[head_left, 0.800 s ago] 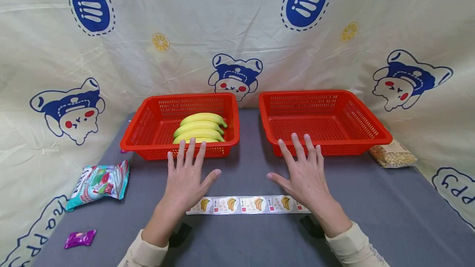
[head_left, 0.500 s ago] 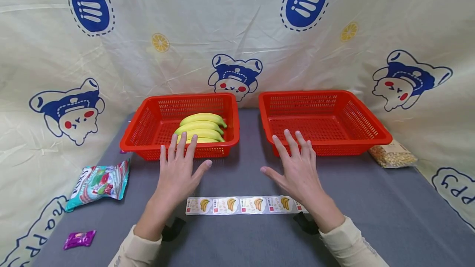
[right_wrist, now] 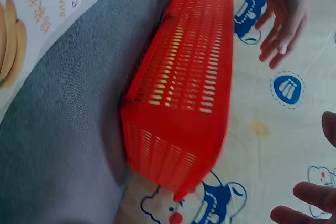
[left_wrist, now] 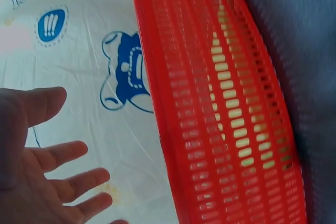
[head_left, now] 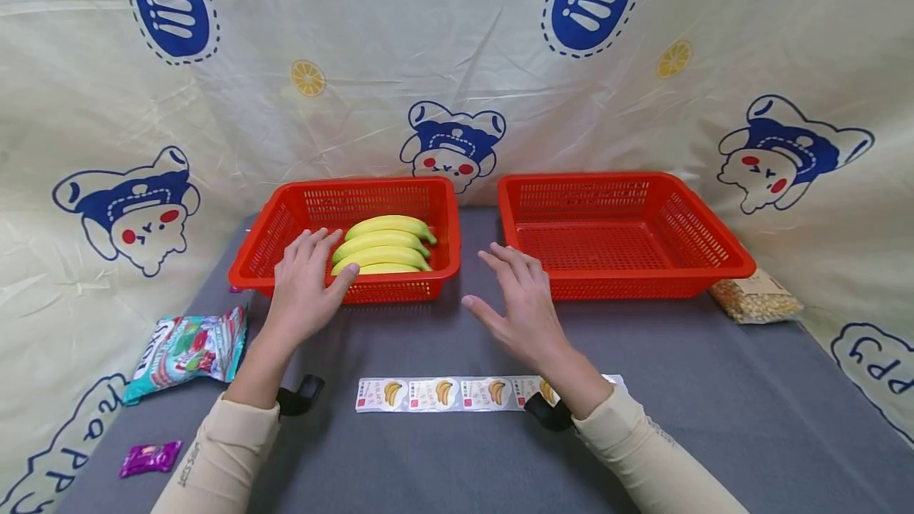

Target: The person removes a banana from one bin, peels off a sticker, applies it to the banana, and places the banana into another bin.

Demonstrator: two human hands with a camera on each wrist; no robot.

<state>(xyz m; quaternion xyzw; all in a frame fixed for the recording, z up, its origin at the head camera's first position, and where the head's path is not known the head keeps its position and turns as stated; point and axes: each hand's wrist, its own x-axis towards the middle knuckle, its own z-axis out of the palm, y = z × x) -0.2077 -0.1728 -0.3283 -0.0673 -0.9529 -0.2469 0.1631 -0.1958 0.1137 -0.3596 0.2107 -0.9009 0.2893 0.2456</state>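
Note:
Several yellow bananas [head_left: 382,244] lie side by side in the left red basket [head_left: 343,292]. My left hand [head_left: 305,284] hovers over that basket's front edge, left of the bananas, fingers relaxed and holding nothing. In the left wrist view its spread fingers [left_wrist: 79,187] appear beside the basket wall [left_wrist: 210,103], apart from it. My right hand [head_left: 521,304] is in the air before the gap between the baskets, thumb apart and nothing held. Below it, a strip of banana stickers [head_left: 443,395] lies on the table, partly hidden by my right wrist.
A second red basket [head_left: 635,288] with nothing in it stands on the right. A teal snack bag [head_left: 189,354] and a purple packet [head_left: 150,458] lie on the left of the grey table [head_left: 428,466]. A bag of kernels [head_left: 757,297] sits behind the right basket's corner.
Both hands have moved left. The left hand has also gone forward, over the left basket's edge; the right hand has shifted from the right basket toward the gap. The bananas have stayed put.

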